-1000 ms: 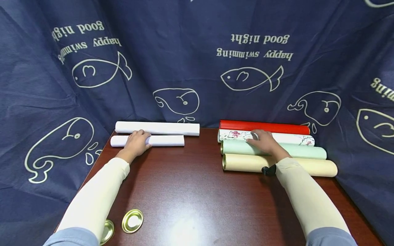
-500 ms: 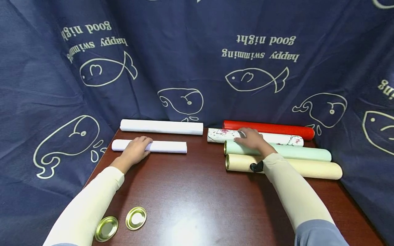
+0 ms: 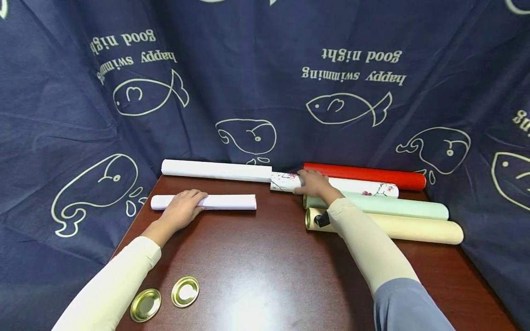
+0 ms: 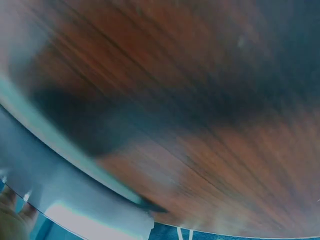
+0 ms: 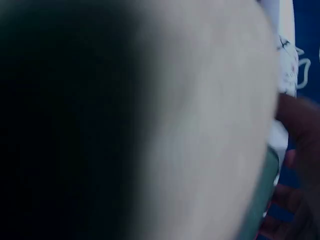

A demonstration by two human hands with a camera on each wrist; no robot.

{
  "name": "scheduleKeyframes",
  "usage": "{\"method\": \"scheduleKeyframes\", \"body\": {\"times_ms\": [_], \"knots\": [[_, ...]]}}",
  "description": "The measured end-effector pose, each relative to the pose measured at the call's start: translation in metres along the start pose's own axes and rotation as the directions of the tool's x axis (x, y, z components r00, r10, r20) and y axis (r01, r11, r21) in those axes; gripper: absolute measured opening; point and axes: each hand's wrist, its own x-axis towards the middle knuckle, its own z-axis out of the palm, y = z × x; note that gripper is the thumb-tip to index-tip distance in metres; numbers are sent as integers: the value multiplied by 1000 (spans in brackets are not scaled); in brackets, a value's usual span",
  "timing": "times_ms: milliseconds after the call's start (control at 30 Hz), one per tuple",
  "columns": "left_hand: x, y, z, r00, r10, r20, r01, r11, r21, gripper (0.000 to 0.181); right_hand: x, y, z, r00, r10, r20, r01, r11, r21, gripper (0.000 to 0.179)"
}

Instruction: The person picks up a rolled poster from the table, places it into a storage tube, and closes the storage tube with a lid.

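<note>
My left hand [image 3: 183,209] grips a short white paper roll [image 3: 232,202] from above, near its middle, at the left of the table. In the left wrist view the white roll [image 4: 70,185] crosses the lower left corner, with fingertips [image 4: 22,215] beyond it. Over at the right, my right hand [image 3: 315,185] grips a white tube with pink blossoms [image 3: 352,186] from above. Its left end lies right by the end of a longer white roll [image 3: 215,170]. A blurred sleeve fills most of the right wrist view; the blossom tube [image 5: 286,65] shows at its edge.
Behind the blossom tube lies a red tube [image 3: 372,177]. A pale green tube [image 3: 401,205] and a cream tube [image 3: 422,228] lie in front, under my right forearm. Two gold lids [image 3: 146,305] sit near the front left. A navy cloth [image 3: 248,82] hangs behind the table.
My left hand has drawn the short white roll towards me, away from the longer one. My right hand has slid the blossom tube leftward, out from between the red and green tubes.
</note>
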Motion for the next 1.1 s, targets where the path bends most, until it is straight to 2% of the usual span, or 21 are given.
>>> {"method": "scheduleKeyframes", "body": {"times_ms": [300, 467, 567, 700, 833, 933, 1100], "knots": [[-18, 18, -21, 993, 19, -118, -38, 987, -158, 42, 9, -12, 1, 996, 80, 27, -77, 992, -104, 77], [-27, 26, -27, 985, 31, -167, -63, 980, -190, 42, 12, -13, 3, 998, 62, 17, -59, 988, -143, 73], [-31, 29, -27, 986, 35, -165, -68, 978, -195, 42, 13, -11, 2, 999, 49, 6, -48, 988, -149, 73], [-33, 29, -27, 983, 38, -178, -75, 976, -206, 43, 11, -9, -5, 999, -4, -38, -1, 991, -132, 73], [-32, 29, -27, 980, 8, -201, -57, 970, -236, 44, 9, -6, -15, 992, -73, -107, 65, 995, -76, 72], [-30, 32, -28, 981, -12, -193, -38, 966, -254, 44, 9, -3, -20, 985, -99, -144, 97, 995, -22, 71], [-26, 38, -28, 983, 12, -181, -60, 962, -267, 43, 3, 5, -27, 967, -160, -200, 165, 986, 6, 72]]}}
